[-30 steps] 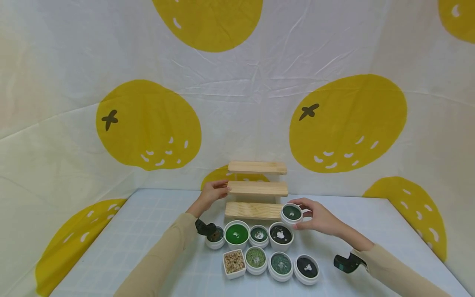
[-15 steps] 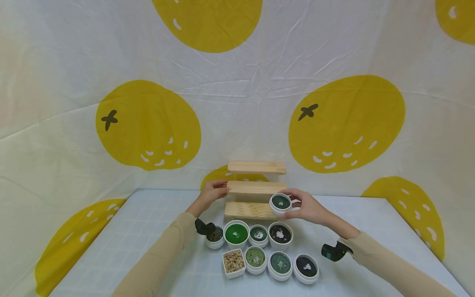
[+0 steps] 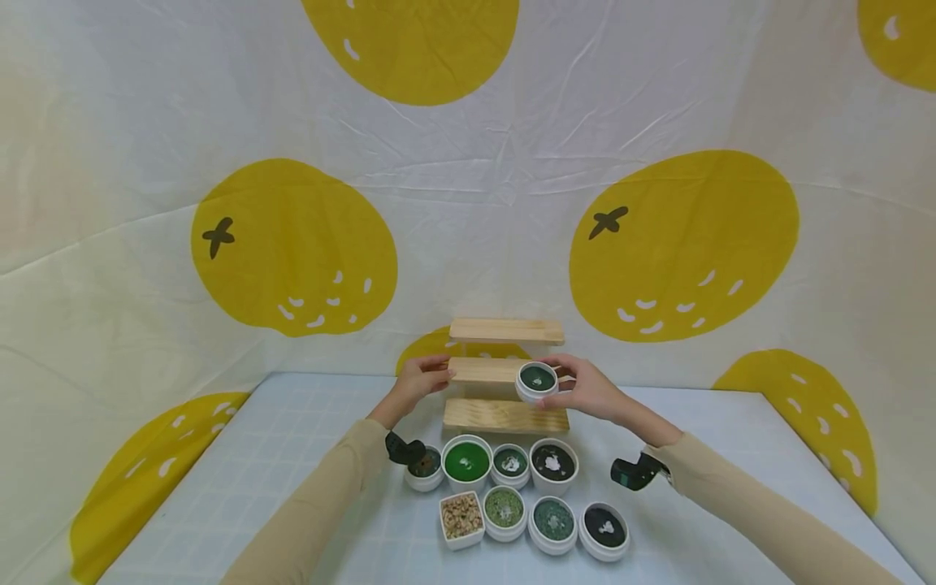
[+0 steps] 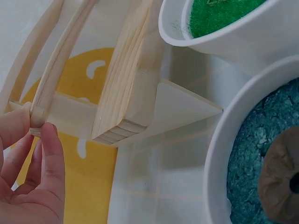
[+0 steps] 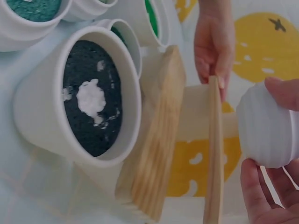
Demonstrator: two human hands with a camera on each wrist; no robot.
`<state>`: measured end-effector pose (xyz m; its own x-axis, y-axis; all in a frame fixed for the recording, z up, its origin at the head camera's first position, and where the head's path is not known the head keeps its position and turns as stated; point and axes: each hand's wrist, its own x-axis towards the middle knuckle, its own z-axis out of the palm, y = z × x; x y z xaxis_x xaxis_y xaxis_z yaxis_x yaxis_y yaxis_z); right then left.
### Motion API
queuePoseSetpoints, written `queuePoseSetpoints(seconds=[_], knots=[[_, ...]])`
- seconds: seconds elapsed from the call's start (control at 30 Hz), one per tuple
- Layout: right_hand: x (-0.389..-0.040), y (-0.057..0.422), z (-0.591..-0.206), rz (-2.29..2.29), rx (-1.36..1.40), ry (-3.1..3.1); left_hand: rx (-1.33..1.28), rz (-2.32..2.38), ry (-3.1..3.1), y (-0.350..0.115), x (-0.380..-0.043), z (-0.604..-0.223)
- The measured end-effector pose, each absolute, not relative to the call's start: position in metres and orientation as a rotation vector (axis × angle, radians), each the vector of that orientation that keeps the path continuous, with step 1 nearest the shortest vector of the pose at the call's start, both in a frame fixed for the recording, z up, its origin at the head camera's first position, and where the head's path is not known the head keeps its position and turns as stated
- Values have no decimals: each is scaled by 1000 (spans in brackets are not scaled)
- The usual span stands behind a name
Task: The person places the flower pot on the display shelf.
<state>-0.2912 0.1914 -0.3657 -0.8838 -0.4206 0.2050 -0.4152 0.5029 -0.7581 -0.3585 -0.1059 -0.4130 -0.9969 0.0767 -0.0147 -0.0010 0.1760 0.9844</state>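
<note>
My left hand (image 3: pixel 422 380) pinches the left end of the middle board (image 3: pixel 483 370) of a three-step wooden shelf stand; the left wrist view shows thumb and fingers on either side of the board. With my right hand (image 3: pixel 591 390) I grip a small white round pot (image 3: pixel 537 380) topped with dark green and a pale spot. That pot is raised and overlaps the right half of the middle board in the head view. In the right wrist view its ribbed white side (image 5: pixel 267 126) shows between thumb and fingers. The lowest board (image 3: pixel 504 414) and top board (image 3: pixel 506 330) carry nothing.
Two rows of pots stand in front of the shelf, among them a bright green one (image 3: pixel 467 461), a dark one with a white patch (image 3: pixel 553 461) and a square one with pebbles (image 3: pixel 462 516). A patterned cloth (image 3: pixel 483 203) hangs behind the table (image 3: pixel 307 414).
My right hand has carried the white pot left and up, from beside the lowest board's right end to the middle board. The left hand stays at the middle board.
</note>
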Motion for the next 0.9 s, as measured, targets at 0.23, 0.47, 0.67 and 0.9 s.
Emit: queuePoseSetpoints(seconds=[0.23,0.47,0.67,0.9], knots=[[-298,183,-360,-1416,-744,2680,53,1966,2366,-105,-359,-412],[-306,175,-355,-1403,-758,2669,91,1970,2384,-107,-359,-413],[-316,171,-353,-1376,-755,2693,132,1971,2393,-108,-356,-409],[-324,162,-352,-1413,-775,2694,79,1988,2400,-104,-358,-413]])
